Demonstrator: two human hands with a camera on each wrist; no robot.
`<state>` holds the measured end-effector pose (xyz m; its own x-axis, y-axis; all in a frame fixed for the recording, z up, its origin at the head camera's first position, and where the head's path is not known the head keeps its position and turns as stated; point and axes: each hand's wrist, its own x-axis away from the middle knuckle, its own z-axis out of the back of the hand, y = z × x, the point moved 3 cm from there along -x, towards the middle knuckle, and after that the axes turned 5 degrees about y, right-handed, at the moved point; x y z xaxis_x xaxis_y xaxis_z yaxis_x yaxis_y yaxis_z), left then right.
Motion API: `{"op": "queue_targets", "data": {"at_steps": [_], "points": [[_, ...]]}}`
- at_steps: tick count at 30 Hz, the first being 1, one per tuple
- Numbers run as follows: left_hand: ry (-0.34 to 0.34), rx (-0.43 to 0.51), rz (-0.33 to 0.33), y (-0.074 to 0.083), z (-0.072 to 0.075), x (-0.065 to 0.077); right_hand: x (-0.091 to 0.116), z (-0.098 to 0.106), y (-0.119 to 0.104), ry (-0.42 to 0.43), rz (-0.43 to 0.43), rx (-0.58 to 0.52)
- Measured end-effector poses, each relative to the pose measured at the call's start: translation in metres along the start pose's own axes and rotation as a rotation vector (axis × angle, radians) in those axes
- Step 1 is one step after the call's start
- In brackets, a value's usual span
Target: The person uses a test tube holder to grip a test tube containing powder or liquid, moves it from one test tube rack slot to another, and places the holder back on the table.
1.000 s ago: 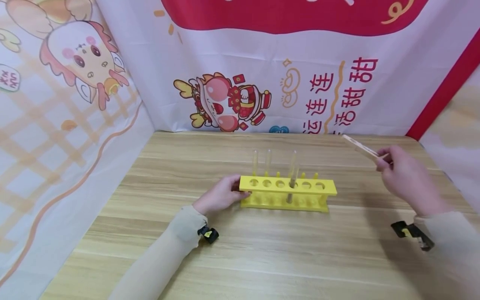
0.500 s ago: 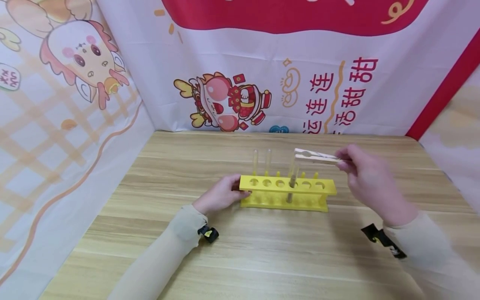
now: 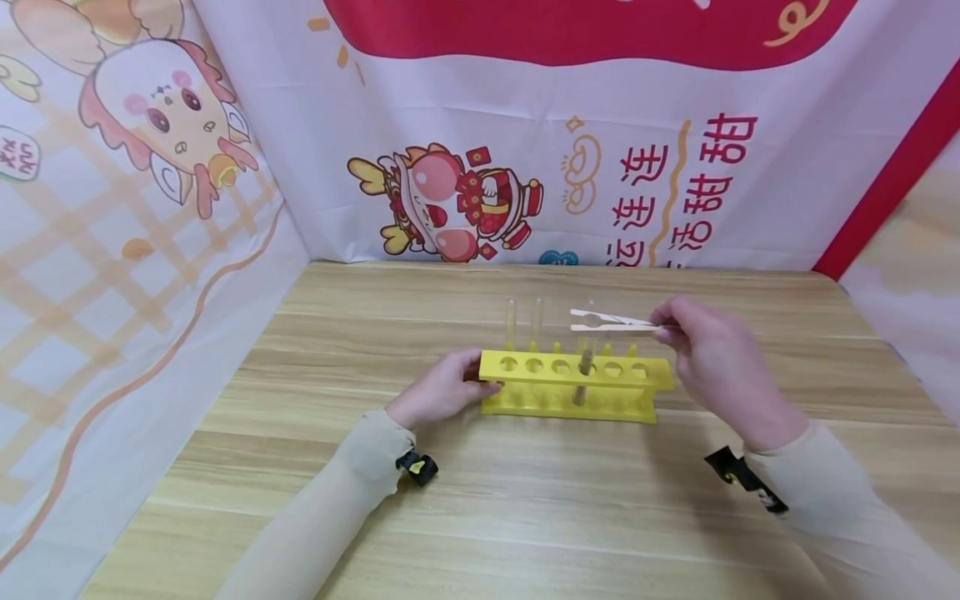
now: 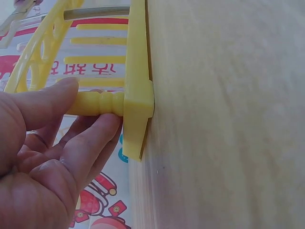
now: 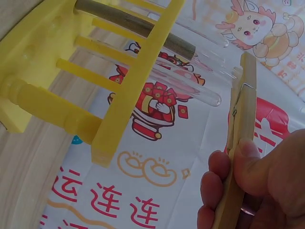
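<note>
In the head view a yellow test tube rack (image 3: pixel 546 380) stands on the table. My left hand (image 3: pixel 442 388) grips its left end; the left wrist view shows thumb and fingers around the end post (image 4: pixel 97 103). Upright in a rack hole is a test tube (image 3: pixel 581 392) with dark grey contents in its lower part. My right hand (image 3: pixel 716 362) pinches a wooden test tube clamp (image 3: pixel 636 325), held level behind the rack. Its jaws stand apart at the tube's upper end; whether they touch the glass I cannot tell. The right wrist view shows the clamp (image 5: pixel 244 121) beside the tube's mouth.
Two clear test tubes (image 3: pixel 512 323) sit upside down on pegs behind the rack's left half. Bare yellow pegs (image 3: pixel 632 350) stand farther right. The wood-grain table (image 3: pixel 525 508) ends at a printed cloth backdrop (image 3: pixel 465 108), with another printed cloth (image 3: pixel 247 275) along the left.
My right hand has brought the clamp leftward from the right side to the tube's top, lowering it slightly in the last half second. My left hand and the rack have stayed put.
</note>
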<state>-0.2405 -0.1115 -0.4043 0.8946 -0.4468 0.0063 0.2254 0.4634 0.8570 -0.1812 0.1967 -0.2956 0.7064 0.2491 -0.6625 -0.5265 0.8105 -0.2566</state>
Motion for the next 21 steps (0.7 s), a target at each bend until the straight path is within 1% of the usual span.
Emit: {"op": "queue_targets", "data": {"at_steps": [13,21], "points": [[0.001,-0.009,0.002,0.0013,0.0009,0.0000,0.0004,0.0000,-0.0010,-0.006,-0.030,0.005],[0.002,-0.009,-0.003,0.0006,0.0004,-0.0001,0.0016,-0.0006,0.0005,0.005,-0.041,0.003]]}}
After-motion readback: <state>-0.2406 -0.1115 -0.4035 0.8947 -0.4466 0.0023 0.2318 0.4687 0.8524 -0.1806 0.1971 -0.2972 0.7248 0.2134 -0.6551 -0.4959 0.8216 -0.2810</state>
